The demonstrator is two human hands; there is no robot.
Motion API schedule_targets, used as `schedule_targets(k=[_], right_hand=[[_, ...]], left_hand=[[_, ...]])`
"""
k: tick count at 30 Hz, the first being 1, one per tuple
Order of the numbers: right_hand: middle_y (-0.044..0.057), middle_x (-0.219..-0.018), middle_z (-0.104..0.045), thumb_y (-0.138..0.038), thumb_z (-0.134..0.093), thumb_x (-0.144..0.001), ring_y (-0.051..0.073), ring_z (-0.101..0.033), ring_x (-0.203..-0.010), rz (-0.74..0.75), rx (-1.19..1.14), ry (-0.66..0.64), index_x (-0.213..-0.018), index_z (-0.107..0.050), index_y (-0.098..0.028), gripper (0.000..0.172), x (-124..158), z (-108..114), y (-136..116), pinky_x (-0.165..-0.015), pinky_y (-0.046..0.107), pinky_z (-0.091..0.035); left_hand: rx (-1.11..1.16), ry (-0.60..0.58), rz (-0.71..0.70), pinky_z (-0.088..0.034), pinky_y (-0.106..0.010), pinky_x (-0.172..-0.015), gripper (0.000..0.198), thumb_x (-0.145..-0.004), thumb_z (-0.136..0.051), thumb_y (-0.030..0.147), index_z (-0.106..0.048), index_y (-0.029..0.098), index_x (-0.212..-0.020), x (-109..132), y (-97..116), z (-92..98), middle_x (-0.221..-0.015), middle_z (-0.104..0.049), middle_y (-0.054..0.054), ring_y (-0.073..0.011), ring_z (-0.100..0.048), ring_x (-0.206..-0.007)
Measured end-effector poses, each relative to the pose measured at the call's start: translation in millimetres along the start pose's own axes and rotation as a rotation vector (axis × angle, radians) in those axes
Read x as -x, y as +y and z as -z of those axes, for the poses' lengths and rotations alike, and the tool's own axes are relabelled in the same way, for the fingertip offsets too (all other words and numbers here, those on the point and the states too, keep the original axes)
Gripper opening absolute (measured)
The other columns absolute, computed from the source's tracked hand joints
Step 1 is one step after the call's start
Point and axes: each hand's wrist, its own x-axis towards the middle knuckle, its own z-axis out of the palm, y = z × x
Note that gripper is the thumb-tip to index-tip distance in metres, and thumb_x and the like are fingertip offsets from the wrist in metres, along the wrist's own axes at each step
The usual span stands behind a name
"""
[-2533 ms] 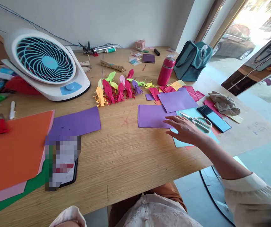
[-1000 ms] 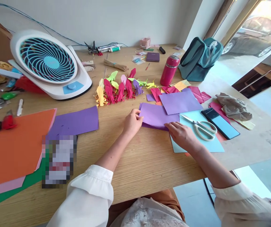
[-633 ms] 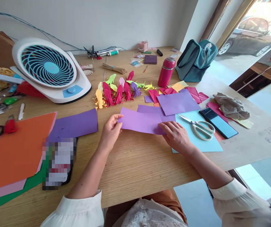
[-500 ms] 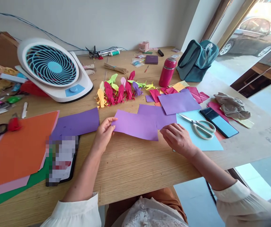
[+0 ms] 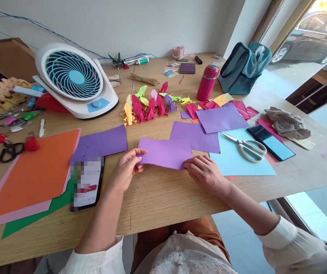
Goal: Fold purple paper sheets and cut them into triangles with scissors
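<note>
A rectangular sheet of light purple paper spans the gap between my hands, slightly curved along its near edge. My left hand pinches its left end between thumb and fingers. At the lower right corner, my right hand has its fingers closed on the paper; the thumb is hidden. Behind lies another purple sheet, partly under a third purple sheet. A darker purple sheet rests to the left of my left hand. White-handled scissors lie on light blue paper at the right.
Folded paper figures stand mid-table. A fan is at the back left, a pink bottle and teal bag at the back right. Phones and orange paper flank the work area. Black-handled scissors lie far left.
My right hand has moved left and taken hold of the light purple paper's right end. My left hand keeps its pinch. The whole view has shifted slightly.
</note>
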Motion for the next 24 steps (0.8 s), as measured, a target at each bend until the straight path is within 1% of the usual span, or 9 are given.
schedule_targets(k=[2,6,9,12,14,16,19,21,24], right_hand=[[0.007,-0.098,-0.076,-0.008,-0.054,-0.097,0.018,-0.066,-0.081,0.018,-0.042,0.01,-0.105,-0.064,-0.018,0.016,6,3,1,-0.074,0.033,-0.048],[0.009,-0.107,-0.077,-0.009,-0.055,-0.097,0.019,-0.07,-0.087,-0.025,-0.129,0.018,-0.106,-0.064,-0.018,0.016,25,14,-1,-0.078,0.034,-0.053],[0.009,-0.109,-0.077,-0.01,-0.055,-0.097,0.02,-0.072,-0.088,-0.071,-0.186,0.028,-0.109,-0.065,-0.019,0.018,39,21,-7,-0.077,0.034,-0.055],[0.009,-0.11,-0.078,-0.01,-0.054,-0.097,0.019,-0.073,-0.091,-0.124,-0.233,0.022,-0.112,-0.066,-0.021,0.021,48,26,-15,-0.079,0.035,-0.056],[0.008,-0.108,-0.078,-0.01,-0.054,-0.098,0.019,-0.073,-0.09,-0.15,-0.26,0.011,-0.113,-0.065,-0.021,0.022,53,29,-21,-0.078,0.035,-0.056],[0.008,-0.104,-0.078,-0.01,-0.055,-0.098,0.02,-0.073,-0.088,-0.154,-0.288,0.001,-0.113,-0.065,-0.021,0.021,57,32,-28,-0.076,0.035,-0.055],[0.007,-0.1,-0.078,-0.009,-0.055,-0.098,0.019,-0.072,-0.086,-0.114,-0.359,-0.022,-0.114,-0.063,-0.021,0.022,64,36,-36,-0.077,0.036,-0.053],[0.008,-0.104,-0.078,-0.013,-0.057,-0.098,0.019,-0.072,-0.088,-0.095,-0.403,-0.067,-0.119,-0.062,-0.021,0.023,70,38,-39,-0.079,0.037,-0.052],[0.012,-0.123,-0.074,-0.02,-0.059,-0.098,0.025,-0.069,-0.107,-0.121,-0.381,-0.164,-0.132,-0.058,-0.022,0.035,80,38,-39,-0.087,0.041,-0.052]], left_hand=[[-0.139,0.022,-0.066,-0.044,-0.02,-0.055,0.023,-0.078,-0.064,0.031,-0.073,0.018,-0.094,14,-5,3.8,-0.084,-0.062,-0.001,-0.0104,-0.051,-0.066],[-0.459,0.056,-0.246,-0.056,-0.03,-0.071,0.029,-0.094,-0.046,0.03,-0.072,0.021,-0.101,43,-25,16.9,-0.097,-0.069,-0.006,-0.0189,-0.062,-0.086],[-0.772,0.068,-0.493,-0.057,-0.039,-0.088,0.035,-0.091,-0.045,0.016,-0.069,0.023,-0.116,64,-39,23.3,-0.106,-0.066,-0.008,-0.0228,-0.064,-0.1],[-1.05,-0.082,-0.683,-0.046,-0.049,-0.111,0.055,-0.087,-0.05,0.008,-0.056,0.026,-0.139,83,-43,19.9,-0.142,-0.054,-0.011,-0.0295,-0.048,-0.138],[-1.15,-0.222,-0.725,-0.036,-0.055,-0.12,0.064,-0.089,-0.054,0.011,-0.044,0.027,-0.15,92,-43,14.2,-0.154,-0.048,-0.01,-0.0308,-0.036,-0.149],[-1.211,-0.285,-0.757,-0.032,-0.059,-0.122,0.063,-0.091,-0.057,0.013,-0.043,0.026,-0.151,97,-45,9.8,-0.15,-0.055,-0.009,-0.0298,-0.042,-0.146],[-1.203,-0.311,-0.8,-0.04,-0.058,-0.117,0.052,-0.091,-0.053,0.005,-0.057,0.026,-0.138,97,-52,9.5,-0.134,-0.07,-0.006,-0.0254,-0.063,-0.128],[-1.17,-0.33,-0.807,-0.048,-0.055,-0.111,0.045,-0.091,-0.053,0.005,-0.066,0.026,-0.128,98,-58,12.0,-0.128,-0.073,-0.005,-0.0249,-0.067,-0.123],[-1.139,-0.331,-0.805,-0.053,-0.051,-0.107,0.035,-0.093,-0.055,0.01,-0.072,0.027,-0.119,102,-63,14.3,-0.126,-0.074,-0.004,-0.0257,-0.066,-0.125]])
